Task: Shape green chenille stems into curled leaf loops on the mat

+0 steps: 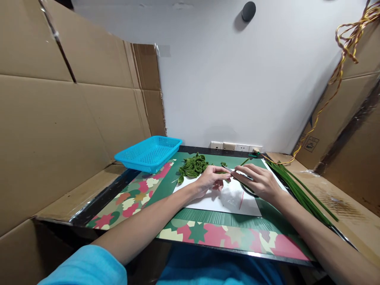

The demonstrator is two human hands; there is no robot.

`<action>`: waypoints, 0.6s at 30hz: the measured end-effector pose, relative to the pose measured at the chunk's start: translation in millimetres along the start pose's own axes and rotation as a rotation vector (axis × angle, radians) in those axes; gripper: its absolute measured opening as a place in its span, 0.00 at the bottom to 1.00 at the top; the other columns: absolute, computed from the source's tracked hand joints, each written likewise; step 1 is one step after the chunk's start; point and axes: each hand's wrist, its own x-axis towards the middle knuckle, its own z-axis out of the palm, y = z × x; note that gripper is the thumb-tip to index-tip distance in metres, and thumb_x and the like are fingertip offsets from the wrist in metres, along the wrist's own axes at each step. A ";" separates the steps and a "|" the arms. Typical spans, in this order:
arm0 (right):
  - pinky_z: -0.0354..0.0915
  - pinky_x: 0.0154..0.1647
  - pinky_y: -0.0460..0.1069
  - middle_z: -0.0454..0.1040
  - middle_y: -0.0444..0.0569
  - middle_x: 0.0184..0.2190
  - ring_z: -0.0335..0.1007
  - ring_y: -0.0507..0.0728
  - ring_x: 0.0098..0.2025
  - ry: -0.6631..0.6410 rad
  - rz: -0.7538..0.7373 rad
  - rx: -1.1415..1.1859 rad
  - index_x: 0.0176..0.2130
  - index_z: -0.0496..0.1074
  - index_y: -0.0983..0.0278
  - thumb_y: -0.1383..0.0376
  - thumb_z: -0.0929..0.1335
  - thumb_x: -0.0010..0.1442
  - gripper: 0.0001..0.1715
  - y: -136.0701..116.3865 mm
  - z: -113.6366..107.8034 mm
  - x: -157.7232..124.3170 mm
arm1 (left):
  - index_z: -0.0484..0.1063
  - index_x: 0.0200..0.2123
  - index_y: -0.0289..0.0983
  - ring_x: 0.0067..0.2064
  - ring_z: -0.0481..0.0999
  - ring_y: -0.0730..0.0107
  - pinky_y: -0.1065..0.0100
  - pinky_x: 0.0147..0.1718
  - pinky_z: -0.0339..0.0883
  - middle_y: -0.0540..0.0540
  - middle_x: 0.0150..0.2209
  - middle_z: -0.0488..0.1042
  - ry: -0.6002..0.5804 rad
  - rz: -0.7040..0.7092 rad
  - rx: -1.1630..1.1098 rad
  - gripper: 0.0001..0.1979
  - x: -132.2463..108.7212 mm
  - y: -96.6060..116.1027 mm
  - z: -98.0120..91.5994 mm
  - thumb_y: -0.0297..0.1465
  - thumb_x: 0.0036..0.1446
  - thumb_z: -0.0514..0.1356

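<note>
Over the white rectangular sheet of paper [204, 204], the right hand [261, 181] grips a pair of metal scissors with dark looped handles [234, 173], its fingers curled around them. Their long axis slants across the sheet, tips pointing left and away from the person, handle loop toward the near right. At those tips the left hand [210, 179] has thumb and forefinger pinched together, seemingly on a short green fuzzy strip, though the fingers hide most of it. Small printed marks [311, 144] on the right-hand brown cardboard panel [319, 118] are too small to read. A heap of coiled green fuzzy pieces [194, 165] covers the sheet's far left corner; long straight green stems [297, 190] lie beyond its right edge. Bare green mat [219, 221] runs between the sheet's near edge and the mat's camouflage-patterned border [213, 233], leaving open room there.
</note>
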 end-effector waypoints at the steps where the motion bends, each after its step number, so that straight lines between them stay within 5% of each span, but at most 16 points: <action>1: 0.72 0.40 0.51 0.81 0.54 0.45 0.76 0.57 0.42 0.000 0.001 0.007 0.56 0.73 0.65 0.74 0.66 0.69 0.17 -0.1 -0.3 0.5 | 0.81 0.38 0.33 0.20 0.70 0.79 0.73 0.15 0.46 0.46 0.32 0.77 0.000 -0.003 0.000 0.16 0.2 -0.4 -0.3 0.40 0.51 0.72; 18: 0.73 0.38 0.48 0.81 0.54 0.41 0.79 0.56 0.39 0.033 0.134 0.130 0.51 0.75 0.64 0.73 0.64 0.70 0.14 -5.6 13.2 -8.3 | 0.80 0.39 0.33 0.21 0.67 0.79 0.73 0.17 0.48 0.45 0.31 0.77 0.043 0.071 0.003 0.19 -2.0 2.2 4.9 0.41 0.48 0.72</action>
